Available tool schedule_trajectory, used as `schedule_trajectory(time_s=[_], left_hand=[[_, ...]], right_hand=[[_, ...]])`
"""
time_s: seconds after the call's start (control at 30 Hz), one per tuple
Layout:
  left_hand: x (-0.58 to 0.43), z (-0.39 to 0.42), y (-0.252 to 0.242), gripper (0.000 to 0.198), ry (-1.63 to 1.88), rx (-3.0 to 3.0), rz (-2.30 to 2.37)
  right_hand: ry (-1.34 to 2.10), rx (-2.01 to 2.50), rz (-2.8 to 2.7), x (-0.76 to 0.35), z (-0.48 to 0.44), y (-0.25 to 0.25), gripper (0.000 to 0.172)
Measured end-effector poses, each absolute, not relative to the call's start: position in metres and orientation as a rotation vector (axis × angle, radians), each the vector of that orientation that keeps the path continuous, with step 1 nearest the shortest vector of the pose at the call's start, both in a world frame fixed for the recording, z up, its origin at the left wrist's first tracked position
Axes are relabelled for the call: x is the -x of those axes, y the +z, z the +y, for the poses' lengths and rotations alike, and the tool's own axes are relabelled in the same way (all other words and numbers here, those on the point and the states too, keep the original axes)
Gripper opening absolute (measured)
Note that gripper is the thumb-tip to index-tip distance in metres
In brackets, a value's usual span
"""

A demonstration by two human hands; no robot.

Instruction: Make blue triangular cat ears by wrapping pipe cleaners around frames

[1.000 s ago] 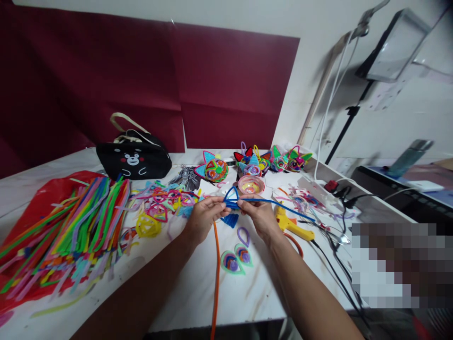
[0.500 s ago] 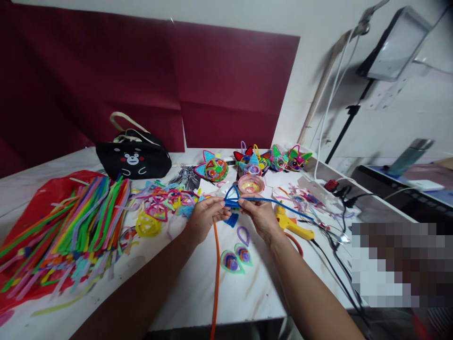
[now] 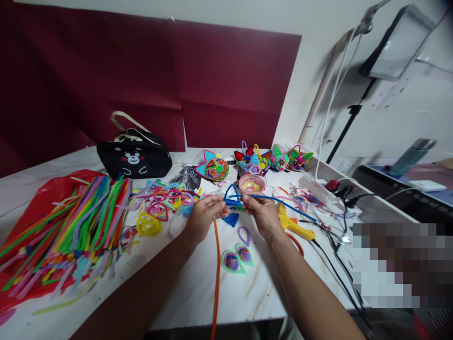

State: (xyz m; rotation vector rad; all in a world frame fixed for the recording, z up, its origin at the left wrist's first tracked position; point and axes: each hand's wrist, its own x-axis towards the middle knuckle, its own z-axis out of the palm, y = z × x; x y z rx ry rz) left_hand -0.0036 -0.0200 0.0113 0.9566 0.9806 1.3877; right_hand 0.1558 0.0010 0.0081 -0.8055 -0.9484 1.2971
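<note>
A blue pipe cleaner [image 3: 283,202], bent into a small triangle at its left end, is stretched between my hands above the table. My left hand [image 3: 205,215] pinches the triangle's left corner; an orange pipe cleaner [image 3: 217,269] hangs down below that hand to the table edge. My right hand [image 3: 261,212] pinches the blue stem just right of the triangle, its long tail pointing right. Beneath them lies a blue filled piece [image 3: 230,219]. Closer to me are a purple loop [image 3: 243,235] and two teardrop eye shapes [image 3: 231,262] with mint-green rims.
Bundled pipe cleaners [image 3: 88,217] lie on a red plastic bag [image 3: 38,198] at left. A yellow glue gun [image 3: 299,229] and cables sit right of my right hand. Behind are a pink bowl [image 3: 252,183], colourful animal heads [image 3: 216,169] and a black bag [image 3: 134,158].
My right hand has slid slightly right along the blue pipe cleaner, away from the triangle. My left hand stays about where it was.
</note>
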Motion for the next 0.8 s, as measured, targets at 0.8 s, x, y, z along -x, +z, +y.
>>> schedule_trajectory(time_s=[0.8], left_hand=[[-0.002, -0.023, 0.009, 0.025, 1.372, -0.946, 0.938]], right_hand=[[1.157, 0.847, -1.088, -0.146, -0.004, 0.005, 0.022]])
